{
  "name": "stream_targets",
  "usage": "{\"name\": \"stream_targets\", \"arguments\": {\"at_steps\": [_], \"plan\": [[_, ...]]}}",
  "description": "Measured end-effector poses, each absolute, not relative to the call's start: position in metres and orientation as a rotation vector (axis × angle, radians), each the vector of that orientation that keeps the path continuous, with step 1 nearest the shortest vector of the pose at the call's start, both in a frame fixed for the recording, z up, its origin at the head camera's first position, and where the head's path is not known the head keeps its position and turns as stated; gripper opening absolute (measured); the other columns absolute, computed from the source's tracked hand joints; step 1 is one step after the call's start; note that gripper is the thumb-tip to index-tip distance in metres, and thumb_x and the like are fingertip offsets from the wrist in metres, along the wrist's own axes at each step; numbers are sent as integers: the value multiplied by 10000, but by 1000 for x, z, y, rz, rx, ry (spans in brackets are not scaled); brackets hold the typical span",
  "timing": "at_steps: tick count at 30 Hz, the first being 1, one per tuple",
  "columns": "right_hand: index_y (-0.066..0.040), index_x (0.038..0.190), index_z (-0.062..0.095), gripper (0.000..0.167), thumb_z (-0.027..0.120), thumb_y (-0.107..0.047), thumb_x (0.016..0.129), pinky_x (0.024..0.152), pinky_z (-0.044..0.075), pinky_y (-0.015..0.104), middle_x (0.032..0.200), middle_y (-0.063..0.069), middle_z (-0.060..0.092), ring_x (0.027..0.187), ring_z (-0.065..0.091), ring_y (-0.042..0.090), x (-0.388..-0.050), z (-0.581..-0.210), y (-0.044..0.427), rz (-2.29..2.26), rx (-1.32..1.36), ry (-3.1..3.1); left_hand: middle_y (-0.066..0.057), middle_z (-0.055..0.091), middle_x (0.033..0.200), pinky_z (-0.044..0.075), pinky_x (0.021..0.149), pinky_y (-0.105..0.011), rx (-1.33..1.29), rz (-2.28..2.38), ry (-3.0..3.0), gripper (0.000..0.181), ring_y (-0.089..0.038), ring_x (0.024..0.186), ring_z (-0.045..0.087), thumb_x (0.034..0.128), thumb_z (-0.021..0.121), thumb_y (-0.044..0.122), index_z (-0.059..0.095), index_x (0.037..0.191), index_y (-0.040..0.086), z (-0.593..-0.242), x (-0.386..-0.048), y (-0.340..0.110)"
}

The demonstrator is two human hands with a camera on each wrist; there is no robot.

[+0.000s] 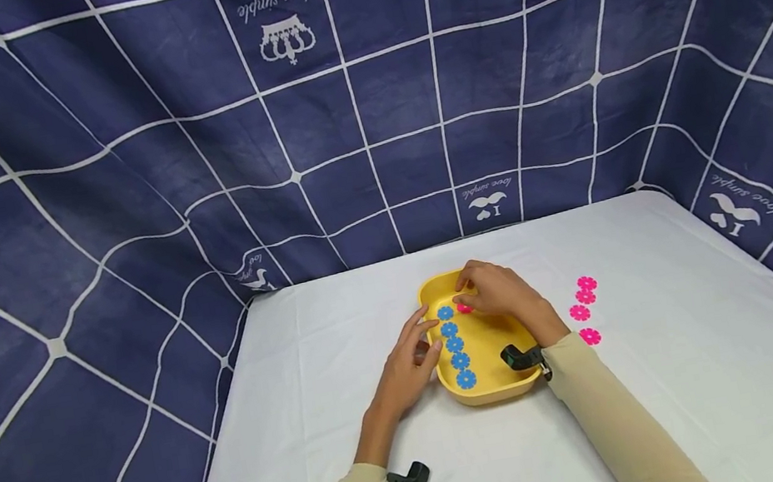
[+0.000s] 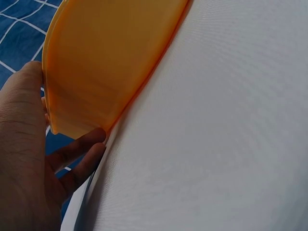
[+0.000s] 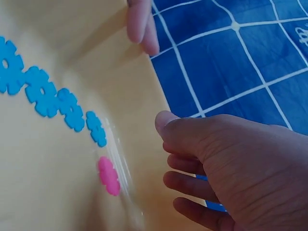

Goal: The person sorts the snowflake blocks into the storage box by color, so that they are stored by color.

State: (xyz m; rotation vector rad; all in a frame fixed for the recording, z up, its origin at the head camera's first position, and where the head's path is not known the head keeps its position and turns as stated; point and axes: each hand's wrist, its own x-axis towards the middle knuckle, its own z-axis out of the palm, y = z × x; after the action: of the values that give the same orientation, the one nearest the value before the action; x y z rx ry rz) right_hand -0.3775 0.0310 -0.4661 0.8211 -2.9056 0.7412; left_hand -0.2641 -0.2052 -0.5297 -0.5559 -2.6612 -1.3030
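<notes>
A yellow tray [image 1: 482, 344] holds a column of several blue flower-shaped discs [image 1: 454, 345] along its left side. A pink flower-shaped disc [image 3: 109, 176] lies on the tray floor beside the far end of that column. With its thumb and a finger over the left rim and other fingers against the outside wall, my left hand [image 1: 406, 364] holds the tray. Over the tray's far part, my right hand [image 1: 496, 288] hovers near the pink disc, fingers loosely bent. The right wrist view shows those fingers apart from the disc, with nothing visible in them.
Several more pink flower discs [image 1: 580, 312] lie on the white tablecloth [image 1: 679, 363] to the right of the tray. A dark blue checked curtain [image 1: 403, 103] hangs behind and beside the table. Each wrist wears a small black camera [image 1: 411, 481].
</notes>
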Motion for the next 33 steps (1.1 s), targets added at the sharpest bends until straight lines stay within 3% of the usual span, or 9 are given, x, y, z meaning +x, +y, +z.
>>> {"name": "stream_targets", "arguments": {"at_steps": [11, 33], "plan": [[-100, 1145, 796, 308, 803, -361, 980, 937, 616, 486, 1140, 95, 725, 1037, 689, 275, -373, -459, 33, 840, 846, -2874, 192, 274, 1740, 610, 934, -290, -542, -1296, -2671, 484, -99, 1134, 657, 1130, 534, 456, 545, 1557, 229, -530, -262, -205], [-81, 1201, 788, 318, 784, -332, 1005, 956, 604, 552, 1198, 131, 733, 1123, 695, 361, -363, -436, 49, 890, 823, -2880, 209, 254, 1745, 607, 928, -262, -525, -1260, -2688, 465, -108, 1148, 654, 1128, 545, 432, 553, 1551, 238, -530, -263, -204]]}}
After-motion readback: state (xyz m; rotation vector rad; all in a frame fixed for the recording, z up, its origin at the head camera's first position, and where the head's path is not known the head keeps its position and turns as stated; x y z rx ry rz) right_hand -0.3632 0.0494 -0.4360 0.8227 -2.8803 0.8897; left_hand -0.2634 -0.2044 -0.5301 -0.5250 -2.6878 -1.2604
